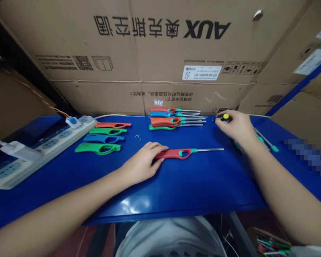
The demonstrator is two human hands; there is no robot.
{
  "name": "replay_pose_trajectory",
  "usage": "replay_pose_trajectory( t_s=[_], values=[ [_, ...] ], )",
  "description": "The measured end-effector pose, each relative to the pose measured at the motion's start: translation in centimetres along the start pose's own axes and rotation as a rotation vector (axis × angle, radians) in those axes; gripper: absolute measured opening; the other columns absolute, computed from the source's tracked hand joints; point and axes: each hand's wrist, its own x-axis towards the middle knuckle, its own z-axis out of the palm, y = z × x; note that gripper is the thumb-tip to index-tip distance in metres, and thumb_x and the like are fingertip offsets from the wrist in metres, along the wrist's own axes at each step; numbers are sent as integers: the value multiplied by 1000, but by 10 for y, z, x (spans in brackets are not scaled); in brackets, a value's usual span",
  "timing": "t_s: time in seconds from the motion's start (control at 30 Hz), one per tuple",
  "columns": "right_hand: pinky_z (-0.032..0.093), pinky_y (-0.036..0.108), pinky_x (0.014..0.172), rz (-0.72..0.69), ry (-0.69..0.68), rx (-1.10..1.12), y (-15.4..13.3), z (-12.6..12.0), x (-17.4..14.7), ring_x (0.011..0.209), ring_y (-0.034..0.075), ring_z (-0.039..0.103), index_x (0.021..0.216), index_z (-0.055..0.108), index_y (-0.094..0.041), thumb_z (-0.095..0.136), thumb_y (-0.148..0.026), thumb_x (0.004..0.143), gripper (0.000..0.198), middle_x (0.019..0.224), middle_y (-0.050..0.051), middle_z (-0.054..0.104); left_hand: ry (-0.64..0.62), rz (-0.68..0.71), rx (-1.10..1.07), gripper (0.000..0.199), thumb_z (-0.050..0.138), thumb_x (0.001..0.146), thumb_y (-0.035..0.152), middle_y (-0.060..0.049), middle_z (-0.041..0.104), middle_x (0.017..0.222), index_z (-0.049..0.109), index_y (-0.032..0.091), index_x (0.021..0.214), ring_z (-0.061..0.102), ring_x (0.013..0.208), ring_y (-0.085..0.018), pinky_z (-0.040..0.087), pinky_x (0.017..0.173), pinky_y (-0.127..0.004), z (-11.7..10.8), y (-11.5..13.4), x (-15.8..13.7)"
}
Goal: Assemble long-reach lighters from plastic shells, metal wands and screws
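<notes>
My left hand point(147, 160) is closed on the handle end of a red long-neck lighter point(186, 154), which lies on the blue table with its metal tube pointing right. At the back right, my right hand point(237, 125) is closed around a black-and-yellow screwdriver point(225, 116); the fingers hide part of it. Assembled long-neck lighters point(164, 122) in red, blue, orange and green lie stacked at the back middle. To the left rest several handle shells point(104, 138) without tubes. Tiny screws point(137, 136) are scattered between the two groups.
A white power strip point(50, 146) with plugs runs along the table's left side. Metal tubes with teal ends point(266, 141) lie beyond my right wrist. A large cardboard panel point(139, 71) stands behind the table. Below right, a box holds lighter parts point(273, 244).
</notes>
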Motion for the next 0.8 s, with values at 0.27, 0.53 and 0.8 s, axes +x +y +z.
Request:
replay_pose_trajectory(
  t_s=[0.27,0.53,0.8],
  values=[
    [46,26,53,-277,-117,807,-84,14,-47,56,12,55,102,68,-21,63,-43,91,26,80,3,68,-46,13,-46,36,57,93,12,-12,66,124,60,13,129,59,115,-26,50,104,-43,3,13,-5],
    [52,27,63,-379,-528,999,-126,48,-67,67,12,62,114,63,-22,60,-43,95,28,104,4,69,-48,48,-92,32,62,93,16,-11,68,125,63,13,125,60,116,-26,48,106,-42,9,13,-6],
    [52,28,71,-429,-494,986,-137,58,-64,81,14,64,113,64,-22,59,-39,96,25,110,5,68,-32,66,-137,30,64,93,16,-9,70,123,64,18,122,62,116,-26,49,104,-43,9,14,-4]
  ],
)
